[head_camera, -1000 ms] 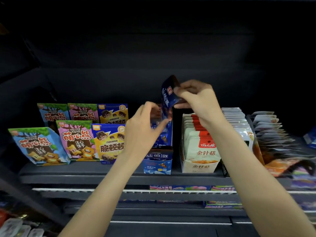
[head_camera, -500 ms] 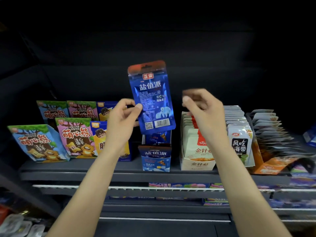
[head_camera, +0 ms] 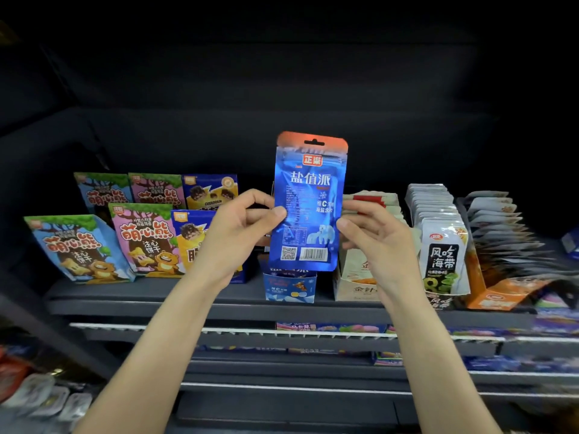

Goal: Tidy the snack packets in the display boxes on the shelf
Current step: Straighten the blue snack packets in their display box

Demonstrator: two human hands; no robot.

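Head view: the blue packet (head_camera: 310,211) is held upright in front of the shelf (head_camera: 188,303), its long axis vertical, the orange hang-tab end at the top and the barcode at the bottom. The left hand (head_camera: 238,233) pinches its left edge between thumb and curled fingers. The right hand (head_camera: 372,236) is at the right edge with its fingers loosely curved, the fingertips meeting the packet's side (whether they truly grip it or only steady it I cannot tell). Both hands sit about level, at the packet's middle, one on each side, neither clearly nearer.

The small blue display box (head_camera: 289,285) stands directly below the packet's bottom edge, between the yellow biscuit bags (head_camera: 188,242) on the left and the white display box (head_camera: 354,285) on the right. So the coming move looks like a straight lowering: the packet is already upright and in line with its box, and needs mainly to go down and slightly back into it.
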